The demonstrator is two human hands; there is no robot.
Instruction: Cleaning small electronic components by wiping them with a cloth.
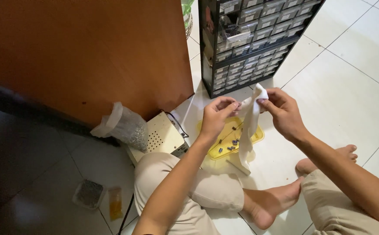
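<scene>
My left hand (216, 115) and my right hand (281, 111) both pinch the top of a long white paper strip (249, 126), which hangs down from my fingers to the floor. Below the strip lies a shallow yellow tray (257, 135) holding several small dark parts (230, 144). I sit on the tiled floor with my legs folded and bare feet in front of me.
A black cabinet of many small clear drawers (250, 39) stands behind the tray. A brown wooden panel (85, 52) rises at left, with a clear plastic bag (122, 126), a cream perforated box (159, 137) and a small container of parts (88, 194) near it.
</scene>
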